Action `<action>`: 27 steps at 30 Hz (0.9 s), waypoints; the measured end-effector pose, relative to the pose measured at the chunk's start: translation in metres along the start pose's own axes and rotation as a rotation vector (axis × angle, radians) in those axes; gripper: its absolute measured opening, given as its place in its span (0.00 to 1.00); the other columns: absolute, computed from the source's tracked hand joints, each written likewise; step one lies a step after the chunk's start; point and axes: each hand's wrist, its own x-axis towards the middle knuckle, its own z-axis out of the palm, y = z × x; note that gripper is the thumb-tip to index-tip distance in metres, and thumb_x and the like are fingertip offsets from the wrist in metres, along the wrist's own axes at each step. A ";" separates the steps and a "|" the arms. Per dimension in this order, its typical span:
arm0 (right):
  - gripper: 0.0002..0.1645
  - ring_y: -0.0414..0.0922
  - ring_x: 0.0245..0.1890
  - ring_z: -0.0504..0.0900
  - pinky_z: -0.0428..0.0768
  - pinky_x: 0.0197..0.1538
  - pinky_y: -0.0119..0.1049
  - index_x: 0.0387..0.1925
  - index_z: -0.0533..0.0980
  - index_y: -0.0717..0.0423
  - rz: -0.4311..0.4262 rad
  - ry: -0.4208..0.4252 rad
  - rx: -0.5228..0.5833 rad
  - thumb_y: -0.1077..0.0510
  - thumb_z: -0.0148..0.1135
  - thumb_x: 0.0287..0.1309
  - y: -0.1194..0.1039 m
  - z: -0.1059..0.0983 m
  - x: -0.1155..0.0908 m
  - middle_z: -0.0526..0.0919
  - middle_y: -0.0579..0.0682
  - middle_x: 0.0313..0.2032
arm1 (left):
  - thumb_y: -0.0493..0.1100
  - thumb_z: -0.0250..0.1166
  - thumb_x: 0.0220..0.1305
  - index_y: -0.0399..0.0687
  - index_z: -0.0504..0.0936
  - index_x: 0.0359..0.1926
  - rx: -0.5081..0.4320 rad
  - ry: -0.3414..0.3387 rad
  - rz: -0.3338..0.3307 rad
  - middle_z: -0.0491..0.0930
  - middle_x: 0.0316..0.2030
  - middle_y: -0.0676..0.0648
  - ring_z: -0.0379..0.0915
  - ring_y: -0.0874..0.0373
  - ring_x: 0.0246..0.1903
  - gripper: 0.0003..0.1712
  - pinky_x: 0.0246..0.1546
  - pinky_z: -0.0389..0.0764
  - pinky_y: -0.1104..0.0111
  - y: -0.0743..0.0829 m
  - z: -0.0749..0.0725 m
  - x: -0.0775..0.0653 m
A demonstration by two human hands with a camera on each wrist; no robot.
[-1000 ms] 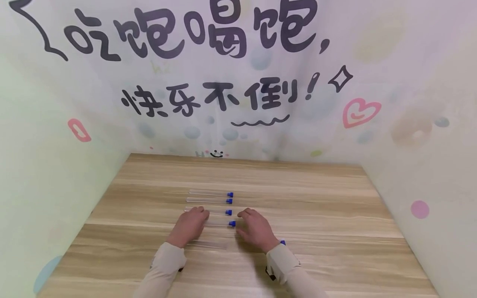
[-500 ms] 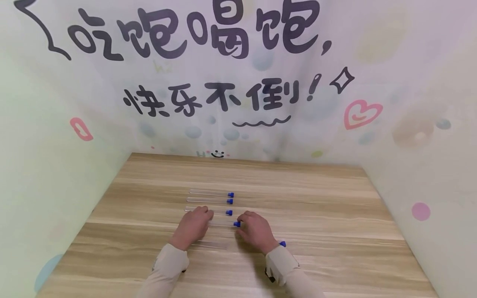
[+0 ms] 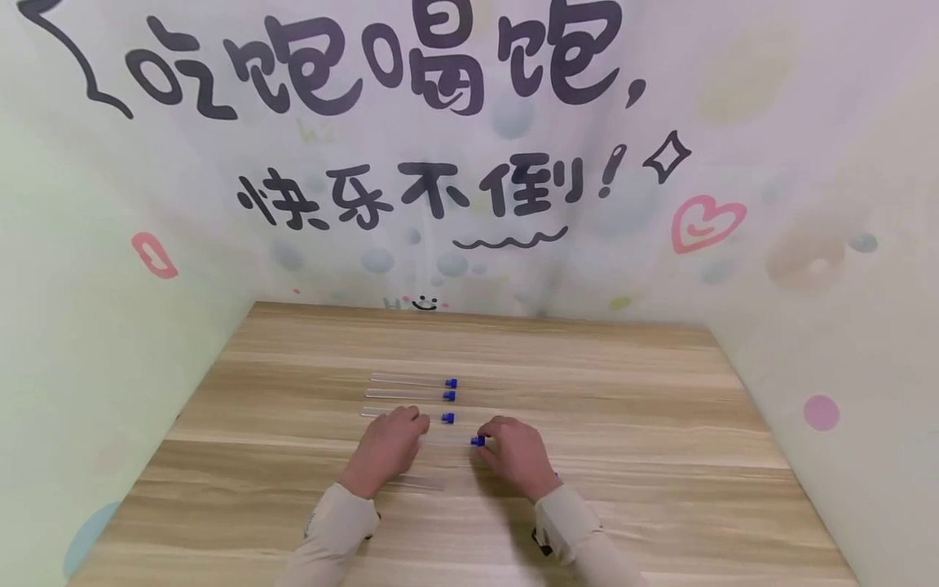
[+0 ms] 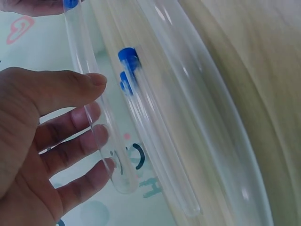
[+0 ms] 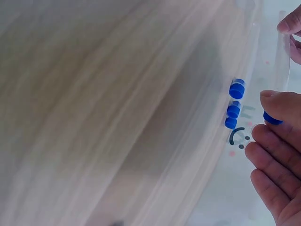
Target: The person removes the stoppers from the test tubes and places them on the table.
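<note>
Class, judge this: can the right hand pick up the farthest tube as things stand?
Probably not: the right hand is busy pinching a cap, though nothing covers the farthest tube.

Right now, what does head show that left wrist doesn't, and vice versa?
Head only: the black lettering on the wall, the purple dot at right, and the left sleeve and right sleeve.

Left wrist only: the palm side of the left hand and the rounded end of the held tube; head shows the back of that hand instead.

Both: the two hands, though left wrist catches just part of the right hand at its blue cap; also capped tubes and the wooden table.
</note>
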 end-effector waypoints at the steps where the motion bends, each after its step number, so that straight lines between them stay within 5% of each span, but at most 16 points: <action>1: 0.09 0.42 0.33 0.84 0.82 0.36 0.35 0.31 0.84 0.54 -0.001 0.006 -0.003 0.55 0.72 0.47 0.001 -0.001 -0.001 0.86 0.46 0.33 | 0.35 0.68 0.52 0.47 0.79 0.32 0.000 0.009 0.005 0.77 0.29 0.51 0.75 0.56 0.31 0.07 0.27 0.77 0.65 0.001 0.000 0.000; 12: 0.08 0.41 0.32 0.84 0.82 0.35 0.35 0.29 0.84 0.51 -0.020 0.079 -0.038 0.55 0.74 0.45 0.012 -0.015 -0.010 0.86 0.44 0.31 | 0.36 0.69 0.51 0.49 0.78 0.31 0.003 0.079 0.082 0.77 0.29 0.52 0.75 0.57 0.31 0.08 0.26 0.75 0.65 0.014 -0.004 0.006; 27: 0.08 0.37 0.27 0.82 0.80 0.30 0.31 0.25 0.83 0.49 -0.053 0.111 -0.054 0.57 0.76 0.40 0.025 -0.028 -0.028 0.84 0.41 0.28 | 0.39 0.72 0.51 0.48 0.79 0.32 0.033 0.067 0.142 0.76 0.30 0.53 0.75 0.58 0.33 0.09 0.30 0.76 0.67 0.033 -0.006 0.011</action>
